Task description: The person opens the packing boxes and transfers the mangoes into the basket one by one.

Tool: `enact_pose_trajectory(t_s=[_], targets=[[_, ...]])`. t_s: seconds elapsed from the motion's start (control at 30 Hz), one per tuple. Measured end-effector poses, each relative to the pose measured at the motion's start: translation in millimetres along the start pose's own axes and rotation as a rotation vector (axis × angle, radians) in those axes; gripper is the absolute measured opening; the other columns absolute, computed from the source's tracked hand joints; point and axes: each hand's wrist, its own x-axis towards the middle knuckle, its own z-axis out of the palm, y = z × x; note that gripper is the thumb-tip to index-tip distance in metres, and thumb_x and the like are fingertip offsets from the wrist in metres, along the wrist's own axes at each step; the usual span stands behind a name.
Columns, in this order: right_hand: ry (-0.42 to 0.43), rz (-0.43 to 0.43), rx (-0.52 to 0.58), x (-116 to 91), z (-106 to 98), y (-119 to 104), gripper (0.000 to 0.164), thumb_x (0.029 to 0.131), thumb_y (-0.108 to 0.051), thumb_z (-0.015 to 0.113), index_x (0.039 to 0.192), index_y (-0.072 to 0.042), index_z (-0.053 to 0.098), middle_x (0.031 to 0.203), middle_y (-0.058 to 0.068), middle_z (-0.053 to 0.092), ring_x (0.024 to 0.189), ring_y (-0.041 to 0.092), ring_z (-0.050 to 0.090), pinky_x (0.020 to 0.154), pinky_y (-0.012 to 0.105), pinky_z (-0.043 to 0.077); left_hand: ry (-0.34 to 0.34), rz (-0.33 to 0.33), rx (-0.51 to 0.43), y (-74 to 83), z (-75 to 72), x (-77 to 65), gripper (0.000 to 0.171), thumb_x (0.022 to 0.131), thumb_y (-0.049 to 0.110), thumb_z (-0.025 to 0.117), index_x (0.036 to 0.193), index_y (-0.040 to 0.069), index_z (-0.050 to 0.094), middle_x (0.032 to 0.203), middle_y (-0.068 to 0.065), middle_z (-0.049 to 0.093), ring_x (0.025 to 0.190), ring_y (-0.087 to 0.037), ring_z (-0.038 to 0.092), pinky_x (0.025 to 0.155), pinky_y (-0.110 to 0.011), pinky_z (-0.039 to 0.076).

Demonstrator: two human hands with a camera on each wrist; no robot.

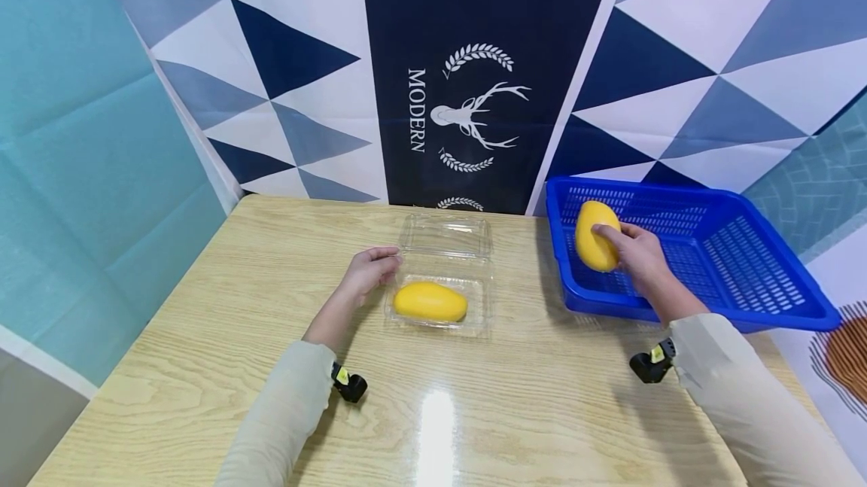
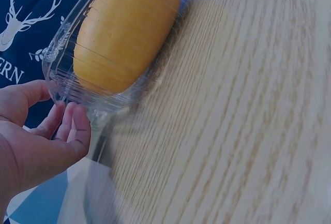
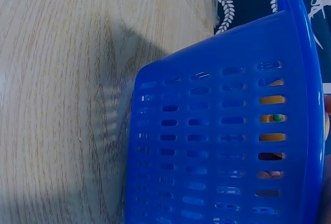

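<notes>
My left hand (image 1: 369,274) pinches the left edge of an open clear plastic clamshell box (image 1: 479,297) on the table. In the left wrist view the thumb and fingertips (image 2: 80,125) meet at the box's end wall. A yellow mango (image 1: 430,302) lies lengthwise in the box's near half, while the lid stands opened toward the wall. Over the blue basket, my right hand (image 1: 640,254) grips a second mango (image 1: 597,237), thumb across its near side. The right wrist view looks at the basket's outer side (image 3: 207,53); bits of yellow show through its slots, with most of the hand hidden.
The blue slotted basket (image 1: 779,246) stands at the back right of the wooden table (image 1: 528,397), its rim raised between the right hand and the box. A patterned cloth wall (image 1: 467,35) rises behind the table, and a teal cloth (image 1: 88,141) hangs at left.
</notes>
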Motion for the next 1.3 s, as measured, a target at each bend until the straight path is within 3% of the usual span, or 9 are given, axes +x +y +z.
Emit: enact_pose_trajectory(t_s=[0.47, 0.7, 0.97, 1.3], targets=[[0.006, -0.005, 0.006, 2.2, -1.1, 1.6, 0.084, 0.09, -0.054, 0.05, 0.147, 0.001, 0.023, 0.104, -0.001, 0.048, 0.07, -0.004, 0.053, 0.065, 0.018, 0.051, 0.014, -0.001, 0.014, 0.0, 0.3, 0.5, 0.042, 0.092, 0.016, 0.058, 0.131, 0.003, 0.052, 0.126, -0.016, 0.056, 0.106, -0.025, 0.057, 0.085, -0.027, 0.051], [0.009, 0.006, -0.011, 2.9, -0.2, 2.3, 0.084, 0.09, -0.054, 0.049, 0.146, 0.002, 0.024, 0.106, 0.002, 0.049, 0.069, -0.005, 0.053, 0.065, 0.019, 0.051, 0.021, -0.001, 0.011, 0.3, 0.3, 1.0, 0.041, 0.092, 0.016, 0.058, 0.129, 0.001, 0.052, 0.125, -0.017, 0.056, 0.107, -0.026, 0.057, 0.088, -0.03, 0.051], [-0.011, 0.014, -0.014, 5.5, -2.5, 4.2, 0.085, 0.089, -0.056, 0.049, 0.146, 0.002, 0.024, 0.097, -0.005, 0.05, 0.07, -0.002, 0.054, 0.066, 0.02, 0.051, 0.022, -0.004, 0.009, -0.1, 0.1, 0.5, 0.041, 0.091, 0.016, 0.059, 0.13, 0.002, 0.053, 0.125, -0.016, 0.056, 0.104, -0.024, 0.057, 0.083, -0.026, 0.051], [-0.043, 0.033, 0.005, 7.2, -4.2, 4.9, 0.086, 0.089, -0.056, 0.049, 0.147, 0.001, 0.021, 0.106, -0.001, 0.048, 0.073, -0.003, 0.054, 0.069, 0.02, 0.051, 0.019, 0.0, -0.019, -0.9, 1.3, 1.6, 0.042, 0.091, 0.013, 0.058, 0.13, -0.001, 0.051, 0.126, -0.019, 0.054, 0.095, -0.019, 0.056, 0.084, -0.027, 0.049]])
